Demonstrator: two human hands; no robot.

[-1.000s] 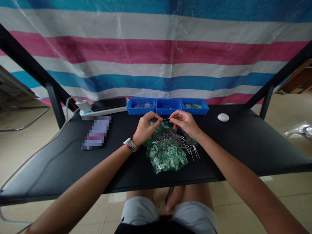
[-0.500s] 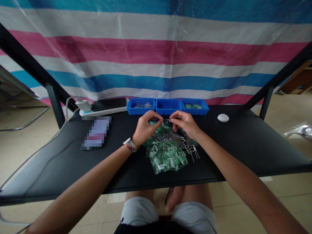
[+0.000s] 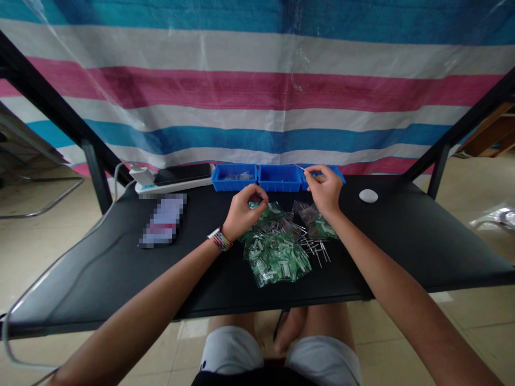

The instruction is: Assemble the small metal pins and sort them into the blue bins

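Note:
My right hand (image 3: 325, 190) is raised at the front of the right-hand blue bin (image 3: 340, 177), thumb and fingers pinched on a thin metal rod (image 3: 300, 167). The rod points left, above the middle blue bin (image 3: 279, 186). My left hand (image 3: 245, 209) stays lower, over the pile's left side, its fingers curled into a loose pinch. Nothing shows between those fingertips. Small clear bags with green and white contents (image 3: 279, 262) lie in a heap below the hands. Loose metal rods (image 3: 316, 247) are scattered at the heap's right side.
A left blue bin (image 3: 234, 184) holds clear bags. Further left are a white power strip (image 3: 173, 186) with a dark phone (image 3: 183, 173) on it, and a blurred-out device (image 3: 163, 220). A white mouse-like object (image 3: 368, 195) rests at the right. Striped sheeting (image 3: 257, 86) hangs behind the black table (image 3: 213, 295).
My hands have come apart. The right one has moved up and right with the thin metal rod, to the bins. My left hand has barely moved.

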